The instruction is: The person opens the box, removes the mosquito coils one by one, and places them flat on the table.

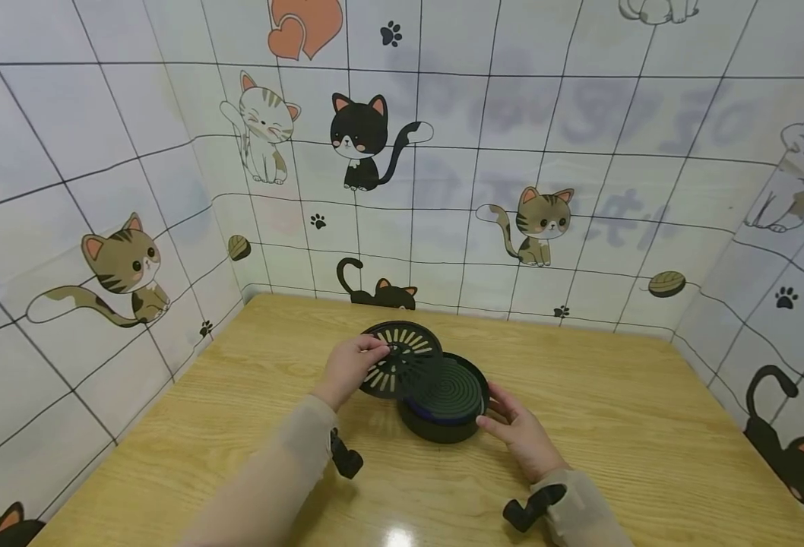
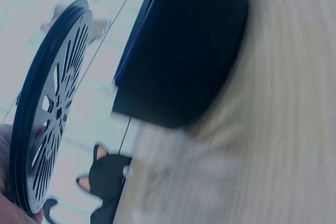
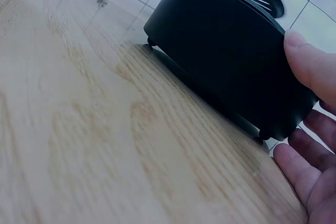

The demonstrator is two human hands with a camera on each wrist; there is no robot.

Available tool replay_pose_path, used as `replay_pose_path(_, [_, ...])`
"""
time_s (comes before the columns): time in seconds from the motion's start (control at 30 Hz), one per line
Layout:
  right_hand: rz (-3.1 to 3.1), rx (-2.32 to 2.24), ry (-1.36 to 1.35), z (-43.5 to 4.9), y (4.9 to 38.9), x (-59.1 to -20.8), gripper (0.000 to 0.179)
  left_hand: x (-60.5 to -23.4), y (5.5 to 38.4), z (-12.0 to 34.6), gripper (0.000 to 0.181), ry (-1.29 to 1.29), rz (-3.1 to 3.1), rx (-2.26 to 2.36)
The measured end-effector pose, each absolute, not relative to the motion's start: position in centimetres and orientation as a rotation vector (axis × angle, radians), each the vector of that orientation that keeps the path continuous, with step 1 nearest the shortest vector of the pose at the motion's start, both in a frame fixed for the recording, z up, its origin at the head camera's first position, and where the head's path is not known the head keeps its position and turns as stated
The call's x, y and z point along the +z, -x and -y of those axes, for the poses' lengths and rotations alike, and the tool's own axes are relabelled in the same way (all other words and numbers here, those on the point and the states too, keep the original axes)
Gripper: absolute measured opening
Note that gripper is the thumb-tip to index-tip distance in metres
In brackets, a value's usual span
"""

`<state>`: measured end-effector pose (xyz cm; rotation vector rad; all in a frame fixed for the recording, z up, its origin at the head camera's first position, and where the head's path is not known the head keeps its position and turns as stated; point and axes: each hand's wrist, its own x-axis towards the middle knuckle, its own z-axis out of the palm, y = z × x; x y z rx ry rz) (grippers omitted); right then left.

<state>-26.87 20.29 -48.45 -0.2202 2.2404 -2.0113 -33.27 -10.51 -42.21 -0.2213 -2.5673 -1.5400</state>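
In the head view my left hand [image 1: 347, 371] pinches a round black slotted lid [image 1: 416, 374] by its middle and holds it tilted above a round black mosquito coil box [image 1: 439, 431]. Dark green mosquito coils [image 1: 451, 391] lie inside the uncovered box, partly overlapped by the lid. My right hand [image 1: 521, 439] grips the box by its right side, thumb in front and fingers behind. The left wrist view catches the lid [image 2: 25, 114] edge-on, apart from the box [image 2: 184, 51]. Small feet lift the box [image 3: 220, 51] off the table in the right wrist view.
A light wooden table [image 1: 607, 425] bears the box. White tiled-pattern walls with cat drawings [image 1: 361, 140] rise at the back and both sides. Black straps [image 1: 535, 507] with mounts sit around both wrists.
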Motion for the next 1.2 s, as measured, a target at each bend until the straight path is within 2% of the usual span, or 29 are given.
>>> replay_pose_path(0.5, [-2.249, -2.000, 0.204, -20.2, 26.7, -48.4, 0.079, -44.6, 35.1, 17.8, 0.023, -0.053, 2.641, -1.439])
replay_pose_path(1.2, [-2.261, -1.987, 0.189, -20.2, 26.7, -48.2, 0.080, -47.6, 35.1, 20.7, 0.024, -0.124, 2.688, -1.439])
